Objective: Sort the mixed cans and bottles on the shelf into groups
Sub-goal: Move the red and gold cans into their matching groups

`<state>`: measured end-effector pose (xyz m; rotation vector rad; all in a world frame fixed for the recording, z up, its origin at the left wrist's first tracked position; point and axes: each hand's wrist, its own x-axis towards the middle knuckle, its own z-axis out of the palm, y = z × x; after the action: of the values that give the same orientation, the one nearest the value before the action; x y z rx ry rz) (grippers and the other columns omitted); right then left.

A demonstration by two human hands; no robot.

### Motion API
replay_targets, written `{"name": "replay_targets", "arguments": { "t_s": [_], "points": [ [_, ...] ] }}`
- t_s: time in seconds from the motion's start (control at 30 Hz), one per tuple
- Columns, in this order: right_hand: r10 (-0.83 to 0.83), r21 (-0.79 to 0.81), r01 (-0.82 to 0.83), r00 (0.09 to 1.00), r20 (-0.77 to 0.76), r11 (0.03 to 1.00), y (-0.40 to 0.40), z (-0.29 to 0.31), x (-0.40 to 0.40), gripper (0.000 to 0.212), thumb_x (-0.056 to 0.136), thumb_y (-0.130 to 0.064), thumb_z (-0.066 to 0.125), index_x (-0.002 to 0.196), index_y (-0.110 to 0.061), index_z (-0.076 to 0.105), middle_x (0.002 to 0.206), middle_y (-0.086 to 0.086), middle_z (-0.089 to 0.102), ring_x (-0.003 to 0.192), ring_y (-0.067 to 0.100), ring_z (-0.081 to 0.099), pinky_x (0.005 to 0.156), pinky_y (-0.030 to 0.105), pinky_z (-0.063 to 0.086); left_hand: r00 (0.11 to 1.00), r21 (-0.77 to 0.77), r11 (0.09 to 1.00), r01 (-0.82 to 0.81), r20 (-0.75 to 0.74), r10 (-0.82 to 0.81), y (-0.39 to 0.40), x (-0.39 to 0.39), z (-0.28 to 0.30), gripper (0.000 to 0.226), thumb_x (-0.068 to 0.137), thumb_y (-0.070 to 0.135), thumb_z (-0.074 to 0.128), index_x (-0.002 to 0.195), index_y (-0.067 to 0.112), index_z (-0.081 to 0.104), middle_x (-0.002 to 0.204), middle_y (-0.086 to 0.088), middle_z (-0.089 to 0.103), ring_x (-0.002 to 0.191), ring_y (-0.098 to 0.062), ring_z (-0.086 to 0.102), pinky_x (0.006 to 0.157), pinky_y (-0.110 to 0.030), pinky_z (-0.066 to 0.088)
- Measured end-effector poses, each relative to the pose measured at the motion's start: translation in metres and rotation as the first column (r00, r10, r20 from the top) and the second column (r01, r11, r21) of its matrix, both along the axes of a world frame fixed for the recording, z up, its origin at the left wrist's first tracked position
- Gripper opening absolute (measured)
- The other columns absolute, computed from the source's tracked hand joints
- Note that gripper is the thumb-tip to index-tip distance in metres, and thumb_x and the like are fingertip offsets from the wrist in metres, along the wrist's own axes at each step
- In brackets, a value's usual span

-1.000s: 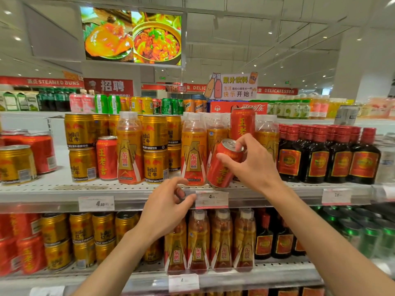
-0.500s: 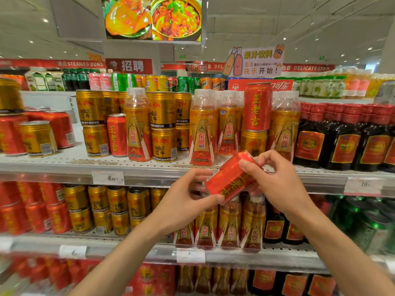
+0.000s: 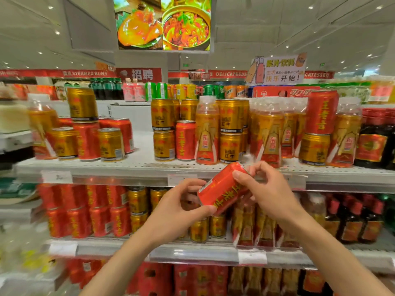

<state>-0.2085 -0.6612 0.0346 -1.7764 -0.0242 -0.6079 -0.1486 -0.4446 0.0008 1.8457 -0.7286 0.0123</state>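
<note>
While both of my hands meet in front of the shelf edge, I hold a red can (image 3: 222, 189) between them, tilted so its top points toward one o'clock and its base toward seven. My right hand (image 3: 271, 193) wraps the upper half, thumb across the front and fingers curled round the top rim. My left hand (image 3: 177, 210) grips the lower end, thumb pressed under the base and fingers bent behind it. The can hangs in the air just below the top shelf (image 3: 128, 165), touching nothing on it. At twelve o'clock from the can stand orange bottles (image 3: 268, 135) with pale caps; at eleven o'clock a lone red can (image 3: 185, 141) stands upright between stacked gold cans (image 3: 163, 129) and another orange bottle. At two o'clock a tall red can (image 3: 321, 113) sits on top of a gold can (image 3: 313, 149). Far out at ten o'clock a mixed cluster of red and gold cans (image 3: 100, 142) stands apart from the rest. At three o'clock dark bottles (image 3: 374, 146) with red labels fill the shelf's right end. The lower shelf (image 3: 192, 253) at six o'clock carries more red cans, gold cans and bottles, blurred.
</note>
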Motion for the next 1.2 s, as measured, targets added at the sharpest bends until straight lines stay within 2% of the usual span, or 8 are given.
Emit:
{"name": "replay_targets", "arguments": {
  "t_s": [0.13, 0.27, 0.43, 0.5, 0.6, 0.73, 0.9, 1.2],
  "points": [
    [0.037, -0.005, -0.037, 0.999, -0.005, 0.999, 0.071, 0.006, 0.017, 0.037, 0.086, -0.036, 0.076, 0.089, -0.011, 0.049, 0.087, 0.005, 0.069, 0.055, 0.017, 0.064, 0.049, 0.032, 0.054, 0.999, -0.003, 1.000, -0.029, 0.024, 0.029, 0.072, 0.012, 0.006, 0.044, 0.080, 0.023, 0.088, 0.117, 0.035, 0.067, 0.107, 0.016, 0.075, 0.096, -0.011, 0.073, 0.089, -0.022, 0.057],
    [0.079, 0.013, -0.079, 0.997, 0.010, 0.997, 0.129, 0.011, 0.038, 0.032, 0.088, -0.029, 0.075, 0.090, -0.009, 0.049, 0.083, 0.003, 0.066, 0.053, 0.017, 0.058, 0.047, 0.027, 0.050, 0.997, 0.002, 0.997, -0.074, 0.029, 0.074, 0.131, 0.027, 0.009, 0.045, 0.080, 0.025, 0.088, 0.118, 0.032, 0.067, 0.109, 0.013, 0.076, 0.099, -0.010, 0.073, 0.092, -0.027, 0.058],
    [0.147, -0.009, -0.147, 0.989, 0.024, 0.989, 0.176, 0.020, 0.071, 0.035, 0.086, -0.031, 0.076, 0.095, -0.008, 0.050, 0.094, 0.008, 0.069, 0.054, 0.021, 0.060, 0.050, 0.033, 0.051, 0.991, -0.030, 0.991, -0.130, 0.028, 0.131, 0.180, 0.047, 0.016, 0.045, 0.079, 0.020, 0.088, 0.118, 0.030, 0.067, 0.109, 0.012, 0.077, 0.098, -0.003, 0.072, 0.085, -0.014, 0.053],
    [0.157, -0.013, -0.157, 0.987, 0.045, 0.988, 0.187, 0.023, 0.084, 0.033, 0.086, -0.031, 0.077, 0.092, -0.011, 0.051, 0.102, 0.010, 0.069, 0.055, 0.020, 0.065, 0.048, 0.031, 0.051, 0.988, -0.037, 0.988, -0.149, 0.042, 0.151, 0.190, 0.055, 0.019, 0.046, 0.079, 0.020, 0.088, 0.118, 0.032, 0.067, 0.109, 0.016, 0.076, 0.099, 0.001, 0.071, 0.085, -0.012, 0.052],
    [0.146, -0.041, -0.143, 0.987, 0.062, 0.989, 0.197, 0.029, 0.101, 0.032, 0.086, -0.034, 0.076, 0.093, -0.013, 0.053, 0.110, 0.009, 0.067, 0.060, 0.015, 0.067, 0.050, 0.027, 0.053, 0.984, -0.014, 0.986, -0.165, 0.062, 0.165, 0.200, 0.068, 0.026, 0.046, 0.080, 0.025, 0.087, 0.119, 0.036, 0.066, 0.109, 0.016, 0.076, 0.100, 0.000, 0.072, 0.091, -0.020, 0.054],
    [0.165, -0.057, -0.160, 0.983, 0.086, 0.985, 0.204, 0.039, 0.125, 0.033, 0.086, -0.038, 0.075, 0.094, -0.015, 0.053, 0.113, 0.007, 0.067, 0.069, 0.017, 0.068, 0.052, 0.023, 0.053, 0.977, 0.035, 0.981, -0.190, 0.109, 0.185, 0.212, 0.086, 0.041, 0.045, 0.081, 0.038, 0.085, 0.120, 0.043, 0.062, 0.116, 0.020, 0.072, 0.104, 0.001, 0.070, 0.092, -0.022, 0.053],
    [0.190, -0.048, -0.185, 0.976, 0.111, 0.981, 0.212, 0.047, 0.151, 0.036, 0.085, -0.038, 0.077, 0.093, -0.014, 0.052, 0.103, 0.009, 0.068, 0.049, 0.014, 0.061, 0.048, 0.024, 0.049, 0.967, 0.043, 0.978, -0.204, 0.166, 0.195, 0.221, 0.107, 0.052, 0.044, 0.083, 0.034, 0.083, 0.120, 0.039, 0.060, 0.119, 0.019, 0.067, 0.111, 0.012, 0.060, 0.078, 0.000, 0.046],
    [0.104, -0.074, -0.096, 0.988, 0.118, 0.993, 0.254, 0.059, 0.167, 0.040, 0.084, -0.042, 0.077, 0.093, -0.011, 0.054, 0.112, 0.003, 0.067, 0.050, 0.015, 0.062, 0.049, 0.025, 0.050, 0.974, 0.007, 0.994, -0.113, 0.199, 0.109, 0.249, 0.146, 0.056, 0.044, 0.085, 0.033, 0.082, 0.120, 0.035, 0.056, 0.117, 0.016, 0.068, 0.106, 0.005, 0.064, 0.075, -0.007, 0.051]
  ]
}}
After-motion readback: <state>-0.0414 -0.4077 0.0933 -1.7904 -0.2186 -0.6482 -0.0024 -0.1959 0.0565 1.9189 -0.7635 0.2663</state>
